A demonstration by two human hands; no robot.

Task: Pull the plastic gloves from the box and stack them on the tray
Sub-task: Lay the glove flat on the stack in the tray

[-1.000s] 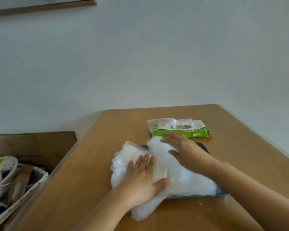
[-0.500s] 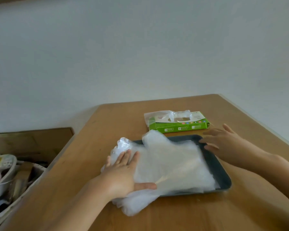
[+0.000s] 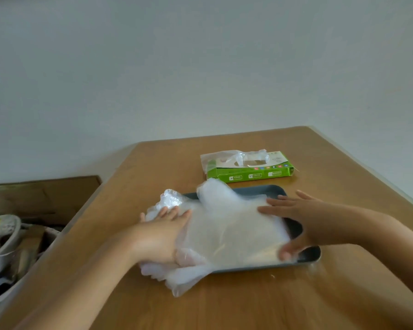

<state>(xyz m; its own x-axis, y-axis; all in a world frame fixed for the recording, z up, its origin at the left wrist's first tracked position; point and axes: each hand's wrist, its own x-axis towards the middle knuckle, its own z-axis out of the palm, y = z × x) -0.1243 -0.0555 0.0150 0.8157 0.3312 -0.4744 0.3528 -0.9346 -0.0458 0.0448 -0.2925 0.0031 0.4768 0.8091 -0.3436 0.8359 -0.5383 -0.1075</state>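
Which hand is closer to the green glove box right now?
Right. The right hand lies flat on the glove stack just in front of the box; the left hand presses the stack's left edge, farther off.

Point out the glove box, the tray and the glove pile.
glove box (image 3: 248,174), head view, green front wall
tray (image 3: 311,254), head view, bare near-right corner
glove pile (image 3: 231,225), head view, middle of the top sheet

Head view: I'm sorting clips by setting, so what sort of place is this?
Probably a home room: a brown wooden table by a bare white wall, a green cardboard glove box on it, white baskets of household clutter beside it.
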